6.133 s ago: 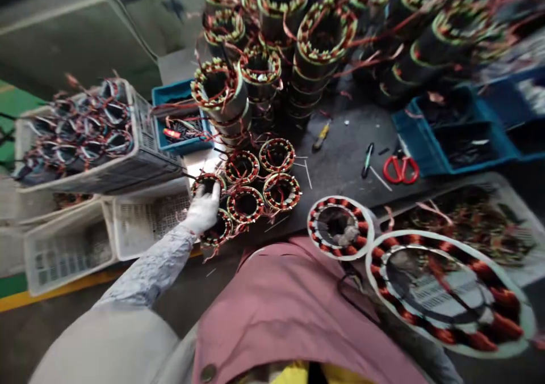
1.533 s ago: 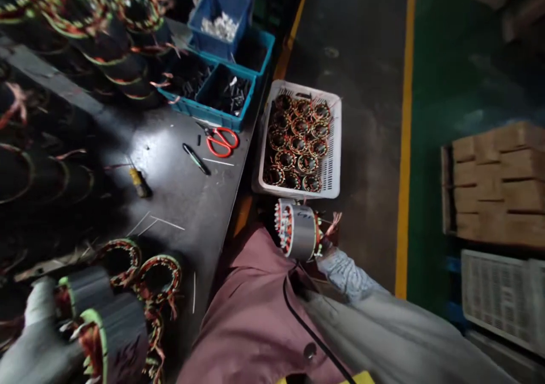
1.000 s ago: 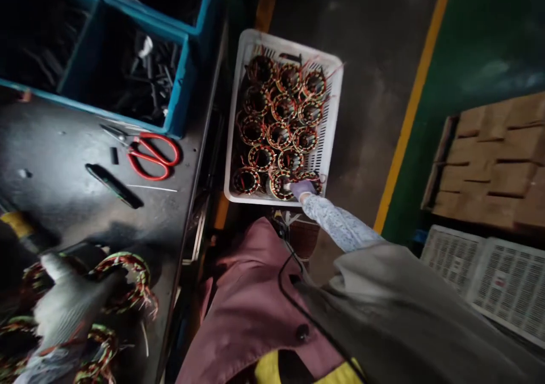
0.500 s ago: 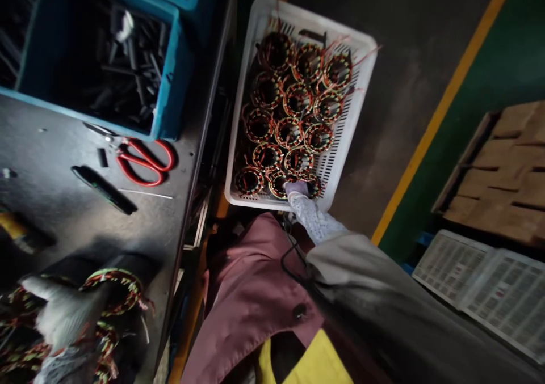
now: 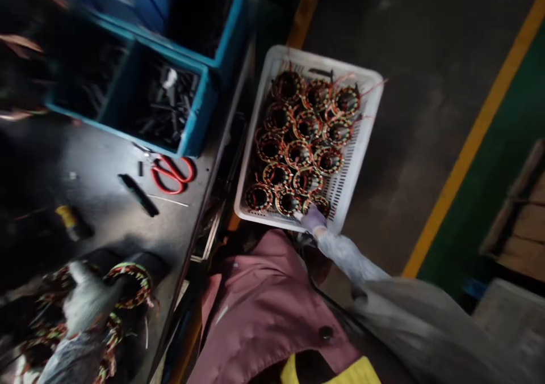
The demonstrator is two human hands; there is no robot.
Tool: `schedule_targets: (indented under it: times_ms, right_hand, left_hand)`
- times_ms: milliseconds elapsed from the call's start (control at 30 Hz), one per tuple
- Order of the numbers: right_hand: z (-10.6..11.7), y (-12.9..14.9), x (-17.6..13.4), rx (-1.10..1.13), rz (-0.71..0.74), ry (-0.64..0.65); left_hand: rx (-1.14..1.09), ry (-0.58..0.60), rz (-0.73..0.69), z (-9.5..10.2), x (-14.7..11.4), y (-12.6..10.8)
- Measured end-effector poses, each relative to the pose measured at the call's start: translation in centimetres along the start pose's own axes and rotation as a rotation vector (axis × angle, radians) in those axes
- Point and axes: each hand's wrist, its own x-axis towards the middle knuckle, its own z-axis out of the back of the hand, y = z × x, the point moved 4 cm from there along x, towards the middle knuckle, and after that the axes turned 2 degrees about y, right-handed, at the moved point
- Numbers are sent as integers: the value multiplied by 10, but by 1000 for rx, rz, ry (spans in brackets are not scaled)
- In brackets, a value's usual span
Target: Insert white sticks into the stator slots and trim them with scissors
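Observation:
My right hand [image 5: 314, 218], in a light purple glove, reaches to the near right corner of a white plastic basket [image 5: 361, 140]. Its fingers are closed on the rim of a wire-wound motor stator [image 5: 321, 203] there. Rows of similar stators [image 5: 298, 154], ringed with red and yellow-green wire, stand upright in the basket. At the lower left, my left hand [image 5: 90, 302], in a white knitted glove, is at another stator [image 5: 135, 276] on the metal bench. Its fingers reach into the opening; their tips are hidden in shadow. More stators with loose wire ends lie under and around that hand.
On the bench [image 5: 100, 146] lie red-handled scissors [image 5: 172, 175], a dark pen-like object [image 5: 138, 195] and a yellow-and-black tool [image 5: 68, 220]. Blue bins [image 5: 200, 109] with dark strips stand behind them. Cardboard boxes [image 5: 525, 225] are at the right, beyond a yellow floor line [image 5: 472, 129].
The view has swung, so the bench and basket appear farther right and lower. My right hand stays at the corner stator, with its glove showing more; my left hand stays at the bench stators.

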Motion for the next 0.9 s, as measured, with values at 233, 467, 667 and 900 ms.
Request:
schedule_targets:
  times_ms: [233,467,667,900]
  right_hand:
    - [-6,72,1,-368,369,0]
    - [-20,74,13,-563,491,71]
    - [-12,82,2,-658,501,100]
    - [-19,65,25,-558,417,157]
  left_hand:
    - [-151,-215,-10,15,-39,24]
    - [-276,-533,-199,14,-55,31]
    - [-613,-179,-416,62,34,-57]
    - [-434,-151,-278,86,95,-118]
